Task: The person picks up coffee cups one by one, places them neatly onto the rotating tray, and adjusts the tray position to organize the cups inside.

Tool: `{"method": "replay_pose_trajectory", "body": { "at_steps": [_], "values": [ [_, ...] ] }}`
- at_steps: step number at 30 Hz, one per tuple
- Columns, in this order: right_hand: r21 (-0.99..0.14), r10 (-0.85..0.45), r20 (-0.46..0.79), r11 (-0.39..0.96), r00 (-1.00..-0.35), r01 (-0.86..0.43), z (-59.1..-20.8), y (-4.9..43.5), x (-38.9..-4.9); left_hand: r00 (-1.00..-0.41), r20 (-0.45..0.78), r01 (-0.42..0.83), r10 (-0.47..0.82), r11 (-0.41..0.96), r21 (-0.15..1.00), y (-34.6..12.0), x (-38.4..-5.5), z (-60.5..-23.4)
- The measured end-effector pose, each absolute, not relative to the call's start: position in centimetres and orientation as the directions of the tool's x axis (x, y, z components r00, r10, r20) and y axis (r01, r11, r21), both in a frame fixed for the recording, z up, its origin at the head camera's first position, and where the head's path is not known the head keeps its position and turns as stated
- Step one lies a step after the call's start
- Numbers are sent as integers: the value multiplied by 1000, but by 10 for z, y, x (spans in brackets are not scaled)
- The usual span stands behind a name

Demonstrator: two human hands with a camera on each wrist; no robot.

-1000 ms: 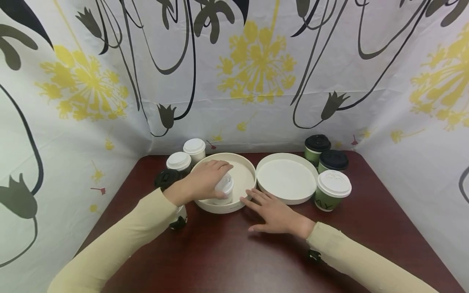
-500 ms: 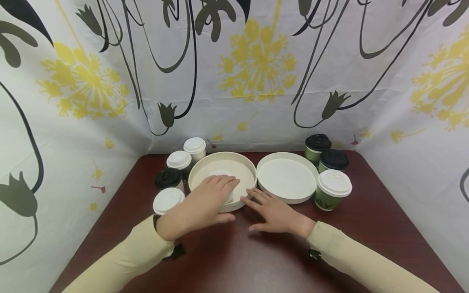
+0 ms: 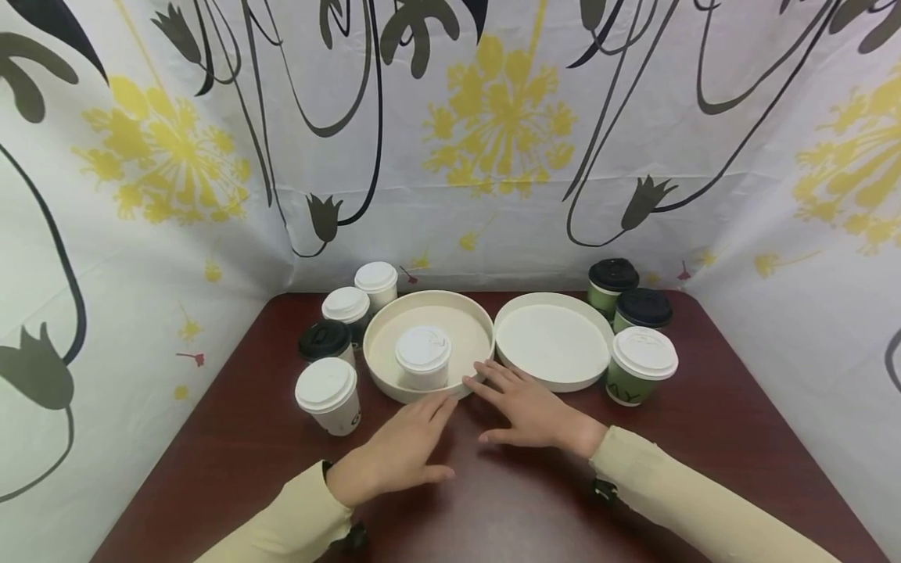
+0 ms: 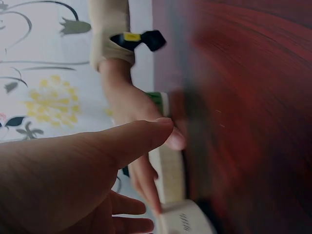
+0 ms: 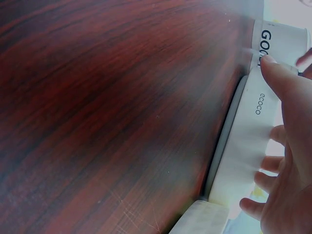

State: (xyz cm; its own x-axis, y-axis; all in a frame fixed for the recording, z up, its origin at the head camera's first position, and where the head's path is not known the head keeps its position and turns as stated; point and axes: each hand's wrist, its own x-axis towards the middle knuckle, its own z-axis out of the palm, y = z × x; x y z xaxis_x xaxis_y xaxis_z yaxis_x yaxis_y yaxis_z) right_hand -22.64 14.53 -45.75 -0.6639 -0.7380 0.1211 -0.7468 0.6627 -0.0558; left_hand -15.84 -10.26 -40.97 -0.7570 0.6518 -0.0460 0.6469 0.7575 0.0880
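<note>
A white cup with a white lid stands upright inside the cream round tray. My left hand is just in front of that tray, fingers extended and holding nothing. At the tray's front right edge lie the fingertips of my right hand, its fingers spread. Seen from the right wrist, several fingers are against the tray wall marked "ecoco". Beside it, a white round tray holds nothing. The left wrist view shows my left thumb out straight, with the right hand beyond.
Several lidded cups line the left side, the nearest a white one and behind it a black-lidded one. Green cups stand at right: one white-lidded, others black-lidded. A patterned cloth borders the dark red table.
My left hand has let go of the white cup inside the cream tray and drawn back toward the table's front. The right hand has stayed in place.
</note>
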Motion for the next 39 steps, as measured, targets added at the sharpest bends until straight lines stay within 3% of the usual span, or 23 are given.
{"method": "replay_pose_trajectory", "body": {
  "at_steps": [39],
  "values": [
    [-32,-741,129,661,-659,-750,-459,142,-226,-782,-53,611,621,780,139,-106,-167,-428]
  ]
}}
